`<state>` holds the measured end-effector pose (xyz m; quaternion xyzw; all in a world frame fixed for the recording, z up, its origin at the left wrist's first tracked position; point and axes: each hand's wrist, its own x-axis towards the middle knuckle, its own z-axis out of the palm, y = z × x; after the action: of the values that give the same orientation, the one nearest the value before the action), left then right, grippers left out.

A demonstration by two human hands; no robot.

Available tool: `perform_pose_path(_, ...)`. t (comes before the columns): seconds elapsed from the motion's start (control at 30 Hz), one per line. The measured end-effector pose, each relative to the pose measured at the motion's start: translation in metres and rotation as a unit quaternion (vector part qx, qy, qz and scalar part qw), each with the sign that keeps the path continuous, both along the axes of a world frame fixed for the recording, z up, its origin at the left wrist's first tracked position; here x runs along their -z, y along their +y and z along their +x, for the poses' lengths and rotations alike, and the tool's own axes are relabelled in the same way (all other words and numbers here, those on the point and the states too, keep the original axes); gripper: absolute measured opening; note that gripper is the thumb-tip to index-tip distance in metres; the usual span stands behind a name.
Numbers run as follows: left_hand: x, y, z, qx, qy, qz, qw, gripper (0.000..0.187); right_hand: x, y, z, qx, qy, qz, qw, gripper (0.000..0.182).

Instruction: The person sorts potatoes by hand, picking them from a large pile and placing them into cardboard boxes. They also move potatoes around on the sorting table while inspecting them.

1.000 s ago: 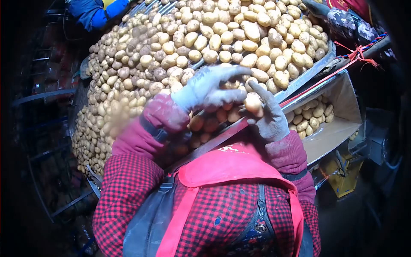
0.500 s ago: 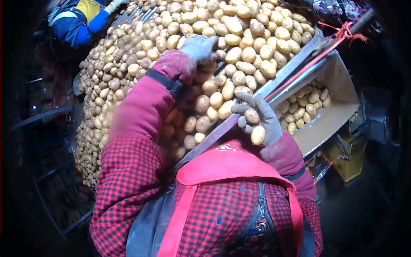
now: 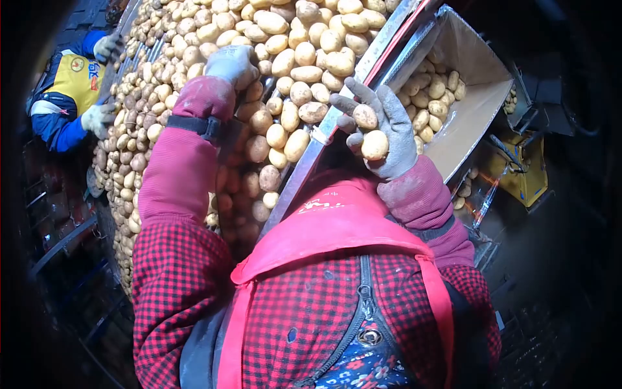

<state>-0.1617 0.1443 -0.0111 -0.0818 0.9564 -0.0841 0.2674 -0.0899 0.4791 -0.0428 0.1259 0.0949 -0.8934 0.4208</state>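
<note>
My right hand (image 3: 382, 129), in a grey glove, is raised palm-up just beside the metal edge of the sorting table (image 3: 304, 172) and holds two small potatoes (image 3: 374, 144). My left hand (image 3: 230, 65), also gloved, reaches out over the table and rests on the heap of potatoes (image 3: 298, 45); whether it grips one cannot be seen. A cardboard box (image 3: 473, 110) partly filled with potatoes stands just right of my right hand.
Another person in a blue and yellow jacket (image 3: 68, 97) works with gloved hands at the far left side of the table. A yellow machine part (image 3: 521, 175) sits below the box. Dark metal framing runs along the left.
The view has swung right and tilted. My left hand has stretched from near my chest far out onto the heap. My right hand has turned palm-up, now with two potatoes in it.
</note>
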Motion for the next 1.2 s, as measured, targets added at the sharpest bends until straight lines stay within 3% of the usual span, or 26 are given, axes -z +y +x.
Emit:
perform_pose_path(0.1, 0.007, 0.0, 0.01, 0.024, 0.064, -0.01, 0.998, 0.034, -0.007, 0.004, 0.0, 0.013, 0.007, -0.013, 1.0, 0.059)
perform_pose_path(0.13, 0.011, -0.003, 0.016, 0.028, 0.097, 0.003, 0.995, 0.033, -0.008, 0.003, 0.004, 0.017, 0.012, 0.042, 0.999, 0.058)
perform_pose_path(0.17, 0.012, -0.007, 0.018, -0.001, 0.081, 0.042, 0.996, 0.036, -0.007, 0.005, 0.006, 0.023, 0.019, 0.098, 0.995, 0.056)
perform_pose_path(0.23, 0.018, -0.012, 0.03, -0.063, 0.127, 0.105, 0.984, 0.041, -0.001, 0.009, 0.005, -0.038, 0.017, 0.049, 0.998, 0.051)
perform_pose_path(0.27, 0.023, -0.019, 0.04, -0.105, 0.161, 0.203, 0.96, 0.039, -0.004, 0.009, 0.005, -0.038, 0.049, 0.078, 0.995, 0.051)
perform_pose_path(0.3, 0.029, -0.027, 0.05, -0.146, 0.192, 0.296, 0.924, 0.038, -0.011, 0.008, 0.005, -0.039, 0.079, 0.105, 0.991, 0.051)
perform_pose_path(0.33, 0.026, -0.021, 0.058, -0.208, 0.207, 0.491, 0.82, 0.031, -0.013, 0.007, 0.004, -0.034, 0.065, 0.095, 0.993, 0.05)
perform_pose_path(0.37, 0.02, -0.017, 0.069, -0.28, 0.198, 0.561, 0.753, 0.026, -0.016, 0.007, 0.002, -0.03, 0.057, 0.102, 0.993, 0.05)
perform_pose_path(0.43, -0.001, 0.001, 0.085, -0.241, 0.242, 0.613, 0.712, 0.029, -0.016, 0.005, 0.0, -0.031, 0.034, 0.086, 0.995, 0.051)
perform_pose_path(0.5, -0.024, 0.038, 0.094, -0.289, 0.2, 0.719, 0.6, 0.032, -0.022, 0.0, 0.002, -0.044, 0.09, 0.115, 0.988, 0.053)
perform_pose_path(0.53, -0.028, 0.056, 0.095, -0.281, 0.212, 0.698, 0.624, 0.036, -0.025, 0.0, 0.003, -0.051, 0.143, 0.145, 0.978, 0.054)
perform_pose_path(0.57, -0.034, 0.072, 0.097, -0.252, 0.202, 0.716, 0.619, 0.036, -0.022, 0.0, 0.001, -0.073, 0.113, 0.093, 0.987, 0.055)
perform_pose_path(0.67, -0.062, 0.121, 0.097, -0.145, 0.16, 0.704, 0.677, 0.036, -0.022, -0.001, 0.004, -0.082, 0.061, 0.047, 0.994, 0.054)
perform_pose_path(0.7, -0.054, 0.131, 0.098, -0.139, 0.12, 0.74, 0.647, 0.039, -0.025, 0.005, 0.006, -0.079, 0.071, 0.106, 0.989, 0.051)
perform_pose_path(0.77, -0.049, 0.145, 0.091, 0.04, 0.143, 0.674, 0.724, 0.048, -0.003, 0.014, 0.008, -0.086, 0.095, 0.04, 0.991, 0.051)
perform_pose_path(0.83, -0.056, 0.157, 0.081, 0.172, 0.176, 0.567, 0.786, 0.054, 0.003, 0.027, 0.013, -0.046, 0.107, 0.069, 0.991, 0.044)
perform_pose_path(0.93, -0.047, 0.188, 0.079, 0.197, 0.164, 0.592, 0.764, 0.051, 0.007, 0.064, 0.024, 0.034, 0.176, 0.302, 0.936, 0.043)
perform_pose_path(0.97, -0.047, 0.194, 0.077, 0.244, 0.187, 0.548, 0.778, 0.051, 0.003, 0.09, 0.024, 0.011, 0.2, 0.243, 0.949, 0.043)
perform_pose_path(1.03, -0.038, 0.196, 0.078, 0.258, 0.219, 0.5, 0.797, 0.051, 0.002, 0.144, 0.036, 0.05, 0.091, 0.258, 0.96, 0.039)
perform_pose_path(1.07, -0.031, 0.195, 0.079, 0.249, 0.216, 0.488, 0.808, 0.05, 0.015, 0.171, 0.048, 0.132, 0.167, 0.305, 0.928, 0.042)
perform_pose_path(1.1, -0.024, 0.195, 0.081, 0.24, 0.215, 0.474, 0.82, 0.05, 0.013, 0.191, 0.066, 0.228, 0.076, 0.322, 0.915, 0.046)
perform_pose_path(1.17, -0.02, 0.198, 0.083, 0.272, 0.207, 0.438, 0.831, 0.05, 0.018, 0.267, 0.087, 0.218, -0.084, 0.425, 0.874, 0.049)
perform_pose_path(1.2, -0.016, 0.2, 0.085, 0.292, 0.21, 0.427, 0.83, 0.05, 0.024, 0.291, 0.114, 0.29, -0.065, 0.474, 0.829, 0.049)
